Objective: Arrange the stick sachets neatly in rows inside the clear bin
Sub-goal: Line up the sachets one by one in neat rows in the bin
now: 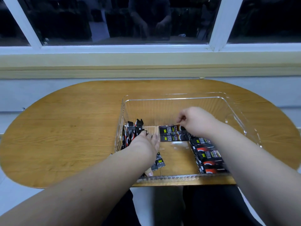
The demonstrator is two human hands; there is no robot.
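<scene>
1. The clear bin [175, 99] stands on the right-hand half of the wooden desk [73, 128], with its near wall at the desk's front edge.
2. All the stick sachets in view lie inside the bin, in four groups:
   - a loose pile [132, 133] against the left wall, with several sachets standing on end or leaning;
   - two sachets lying flat side by side across the middle of the floor, the far sachet [168, 130] touching the near sachet [172, 138];
   - a flat row [208, 158] along the right side, running from those two sachets toward the near wall, with each sachet touching the next;
   - a few sachets [159, 162] showing beneath the left palm, near the front wall.
3. The left hand [145, 145] reaches into the left part of the bin, palm down.
   - Its fingers extend toward the loose pile and touch the pile's near edge.
   - The thumb tip [149, 173] shows just beside the sachets under the palm.
   - Whether the hand grips those sachets cannot be told; the palm hides the contact.
4. The right hand [195, 122] is over the middle of the bin, with the forearm crossing above the flat row.
   - Its fingers are curled, and the fingertips pinch the right end of the far sachet.
   - That sachet lies crosswise, with its left end toward the loose pile.
5. A strip of bare bin floor separates the loose pile from the two crosswise sachets, and the far half of the bin floor is bare.
6. Behind the desk are a pale sill [146, 62] and a white-framed window [114, 22] with dark panes.
</scene>
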